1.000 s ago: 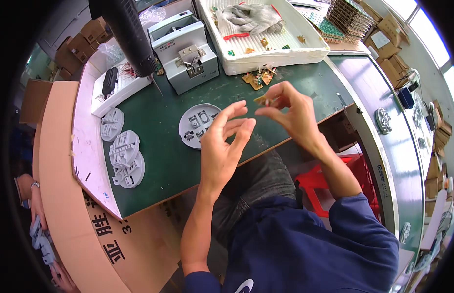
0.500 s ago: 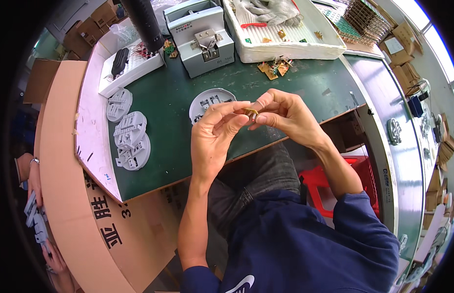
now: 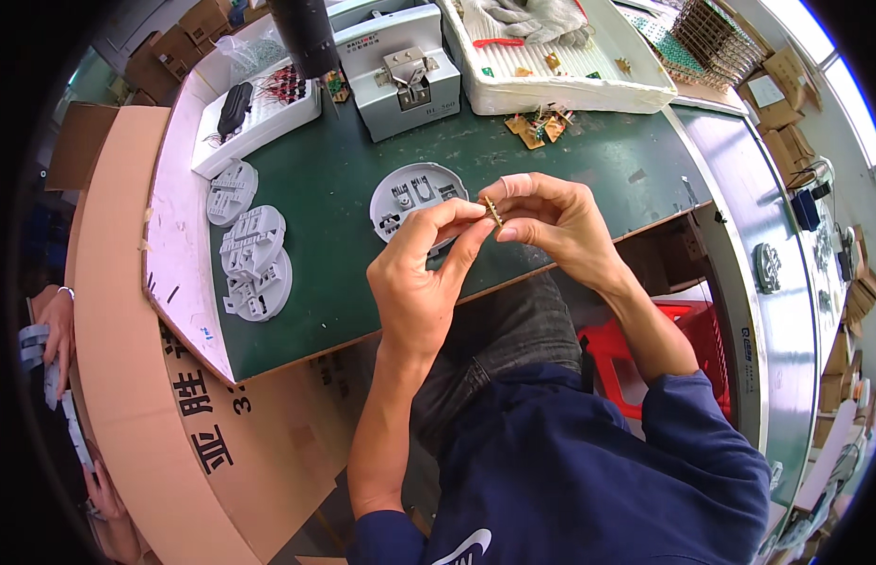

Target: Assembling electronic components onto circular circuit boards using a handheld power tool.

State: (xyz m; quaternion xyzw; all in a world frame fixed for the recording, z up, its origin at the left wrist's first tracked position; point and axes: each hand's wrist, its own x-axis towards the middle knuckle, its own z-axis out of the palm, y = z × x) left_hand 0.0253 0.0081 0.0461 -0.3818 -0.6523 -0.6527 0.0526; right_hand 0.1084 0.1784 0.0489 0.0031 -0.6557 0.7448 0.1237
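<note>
Between the fingertips of both hands, above the bench's front edge, is a small yellowish circuit board, turned nearly edge-on. My left hand pinches its left side with thumb and forefinger. From the right, my right hand grips it the same way, with a strip of tape around one finger. Just behind my left hand lies a round grey plastic housing with slots and posts inside. The left hand hides part of that housing's near side.
Grey housings lie overlapping at the bench's left. Along the back are a white foam tray with wires, a black tube, a grey machine, small boards and a foam box. Another person's hand holds grey parts at far left.
The board has turned from partly flat to nearly edge-on between my fingers. My left hand has shifted slightly, uncovering more of the round housing. The view has moved a little.
</note>
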